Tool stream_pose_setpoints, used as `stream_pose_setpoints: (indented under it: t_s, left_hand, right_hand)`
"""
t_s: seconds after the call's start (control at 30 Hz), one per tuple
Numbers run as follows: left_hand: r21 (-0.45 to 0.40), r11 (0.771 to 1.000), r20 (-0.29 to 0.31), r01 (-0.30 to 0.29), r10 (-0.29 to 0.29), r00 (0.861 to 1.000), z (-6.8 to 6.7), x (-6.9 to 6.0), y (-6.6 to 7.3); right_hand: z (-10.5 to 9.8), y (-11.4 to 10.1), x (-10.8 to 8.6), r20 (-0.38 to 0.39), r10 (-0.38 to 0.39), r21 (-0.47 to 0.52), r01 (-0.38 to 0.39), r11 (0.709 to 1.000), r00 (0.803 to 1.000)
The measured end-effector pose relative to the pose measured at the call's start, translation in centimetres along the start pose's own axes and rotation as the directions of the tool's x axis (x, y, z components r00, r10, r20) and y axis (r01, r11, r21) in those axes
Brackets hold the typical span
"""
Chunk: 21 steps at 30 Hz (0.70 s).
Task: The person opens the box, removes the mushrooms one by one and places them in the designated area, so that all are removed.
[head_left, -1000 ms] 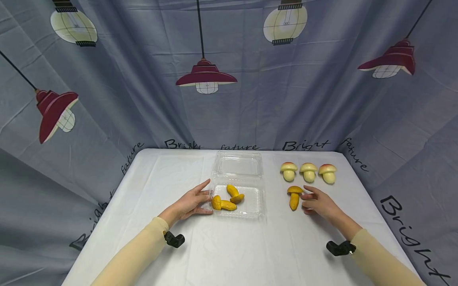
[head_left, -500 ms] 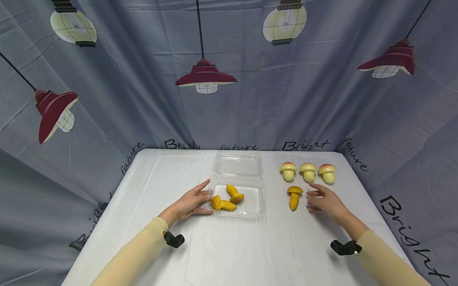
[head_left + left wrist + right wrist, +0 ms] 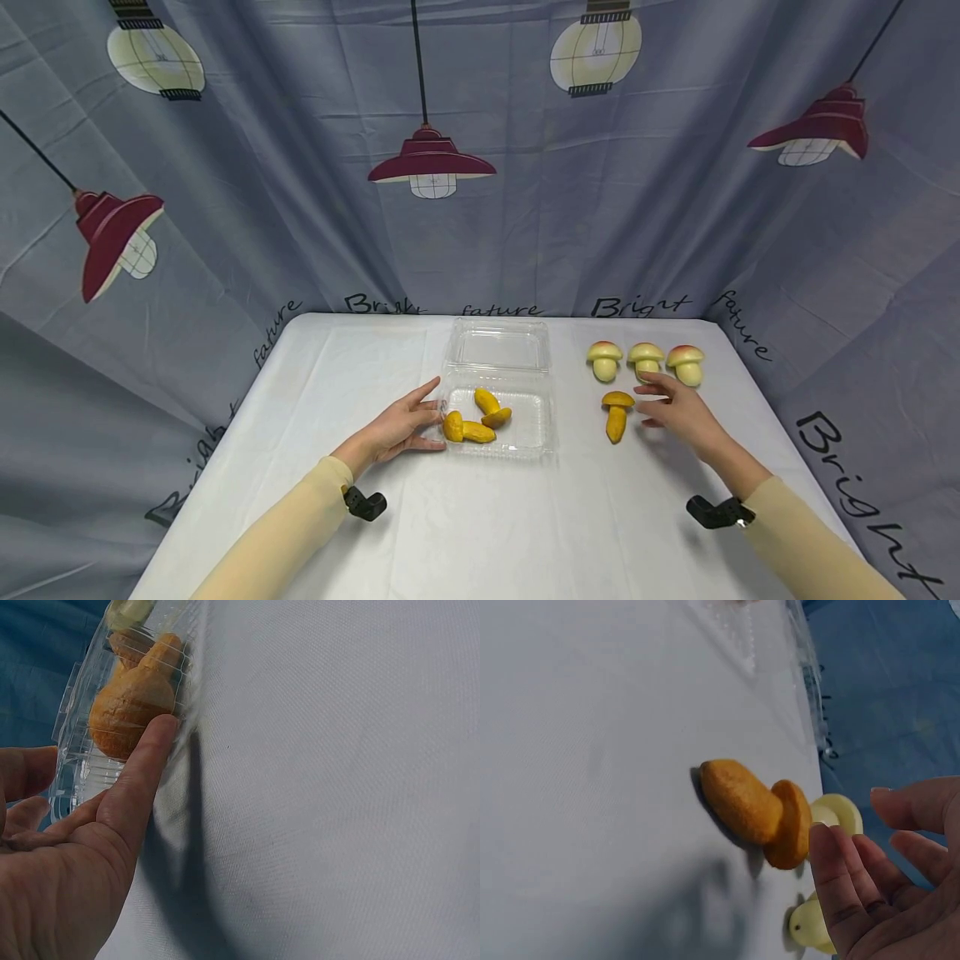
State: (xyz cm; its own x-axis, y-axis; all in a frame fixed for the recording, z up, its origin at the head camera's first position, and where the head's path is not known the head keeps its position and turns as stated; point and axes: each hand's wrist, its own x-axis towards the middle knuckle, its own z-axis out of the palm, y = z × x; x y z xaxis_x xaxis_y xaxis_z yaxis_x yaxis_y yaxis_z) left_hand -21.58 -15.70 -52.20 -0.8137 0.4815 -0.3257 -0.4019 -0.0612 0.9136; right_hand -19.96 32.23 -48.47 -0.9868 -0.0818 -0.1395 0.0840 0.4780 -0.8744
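My left hand (image 3: 397,427) rests with spread, fairly straight fingers against the left side of a clear plastic box (image 3: 532,425), whose lid lies folded back. Two orange-brown mushrooms (image 3: 478,432) lie inside; in the left wrist view a fingertip touches the box wall beside one mushroom cap (image 3: 127,712). My right hand (image 3: 678,417) hovers, empty and relaxed, just right of a single orange mushroom (image 3: 617,423). In the right wrist view its fingers (image 3: 836,885) are loosely extended near that mushroom's cap (image 3: 786,825), with a gap between thumb and fingers.
Three pale yellow mushrooms with reddish-tinged caps stand in a row at the back right: left (image 3: 604,361), middle (image 3: 645,358) and right (image 3: 686,364). The open lid (image 3: 500,346) extends toward the back of the white table (image 3: 480,525). A patterned grey-blue curtain (image 3: 480,250) surrounds the table.
My right hand first drew slightly right from the orange mushroom, then moved up and back toward the pale mushrooms. My left hand, the box and the mushrooms have stayed in place.
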Motion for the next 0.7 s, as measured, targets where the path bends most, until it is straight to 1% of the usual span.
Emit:
stream_pose_setpoints:
  t_s: [0.17,0.33,0.4,0.53,0.63,0.7]
  left_hand:
    - [0.001,1.000,0.000,0.005,-0.005,1.000,0.1,0.0,0.1]
    - [0.002,1.000,0.000,0.002,-0.002,1.000,0.2,-0.1,0.1]
    - [0.000,1.000,-0.004,0.006,-0.006,1.000,0.2,-0.1,0.2]
    - [0.011,1.000,-0.002,0.003,-0.003,1.000,0.2,-0.1,0.1]
    - [0.012,1.000,-0.002,0.006,-0.006,1.000,0.2,-0.1,0.2]
    - [0.009,1.000,-0.004,0.010,-0.010,1.000,0.2,-0.1,0.2]
  right_hand:
    - [0.5,-1.2,0.1,0.014,-0.039,0.029,0.038,0.999,0.999]
    - [1.4,-2.6,0.2,0.031,-0.096,0.059,0.094,0.994,0.995]
    - [2.0,-3.2,0.4,0.037,-0.113,0.073,0.110,0.991,0.993]
    - [3.2,-4.5,0.9,0.058,-0.122,0.107,0.115,0.988,0.991]
    - [4.3,-5.4,1.4,0.086,-0.124,0.105,0.115,0.988,0.988]
    - [5.1,-6.0,1.7,0.109,-0.145,0.093,0.135,0.986,0.983]
